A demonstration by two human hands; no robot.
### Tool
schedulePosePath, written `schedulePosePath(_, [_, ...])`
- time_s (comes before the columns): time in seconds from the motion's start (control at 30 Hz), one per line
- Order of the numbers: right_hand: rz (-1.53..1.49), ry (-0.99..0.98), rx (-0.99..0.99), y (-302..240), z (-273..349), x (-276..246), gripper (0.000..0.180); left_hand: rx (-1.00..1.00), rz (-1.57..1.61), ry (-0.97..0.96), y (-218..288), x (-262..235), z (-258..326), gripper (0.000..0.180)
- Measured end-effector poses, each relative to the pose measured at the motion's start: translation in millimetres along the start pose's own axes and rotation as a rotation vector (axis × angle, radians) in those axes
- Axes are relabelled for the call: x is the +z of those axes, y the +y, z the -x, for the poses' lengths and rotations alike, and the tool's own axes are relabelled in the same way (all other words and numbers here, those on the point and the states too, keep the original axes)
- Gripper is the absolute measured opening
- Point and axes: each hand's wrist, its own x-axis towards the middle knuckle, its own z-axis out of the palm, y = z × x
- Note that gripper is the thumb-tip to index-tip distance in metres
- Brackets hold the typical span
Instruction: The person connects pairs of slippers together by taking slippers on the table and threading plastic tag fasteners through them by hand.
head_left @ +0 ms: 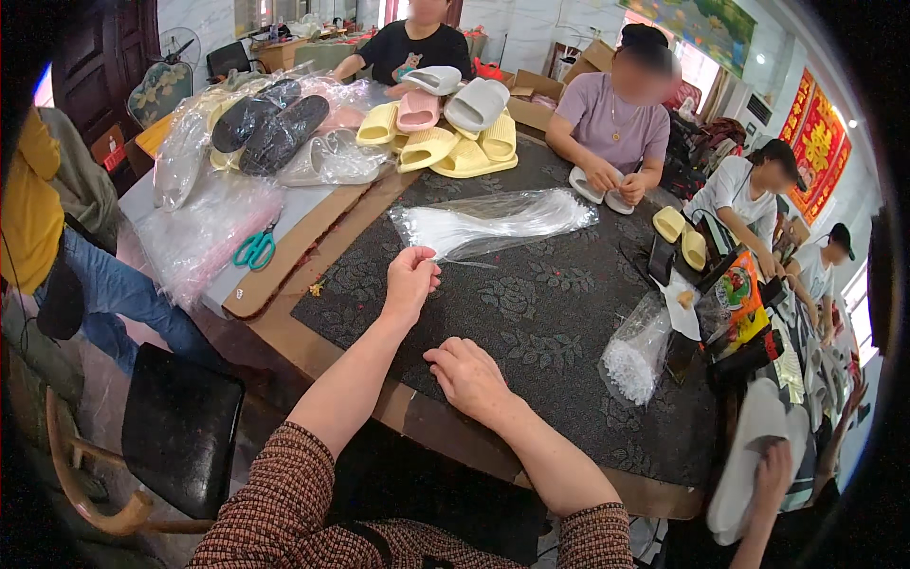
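On the dark patterned mat (351,299) lies a long clear plastic bag (474,211) full of thin white plastic strands, perhaps ties. My left hand (411,283) is at the bag's near left end, fingers curled together against it. Whatever sits between those fingertips is hidden or too small to name. Closer to me, my right hand (471,377) rests on the mat near the table's front edge. Its fingers are loosely bent, the thumb stands apart, and nothing shows in it.
Yellow slides (428,149) and bagged black slippers (284,133) are piled at the far left, beyond green-handled scissors (254,251). Another bag of white strands (628,363) lies right. Across the table a person (616,123) holds grey slides (586,186). A co-worker's hand (773,474) touches a slipper.
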Motion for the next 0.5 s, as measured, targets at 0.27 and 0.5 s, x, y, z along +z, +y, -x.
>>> schedulePosePath(0.27, [-0.002, -0.018, -0.009, -3, -3, 1, 0.018, 0.183, 0.023, 0.035, 15, -4, 5, 0.016])
schedulePosePath(0.5, [-0.012, 0.012, -0.007, 6, 4, 0, 0.019, 1.092, 0.100, -0.122, 166, 9, 101, 0.016])
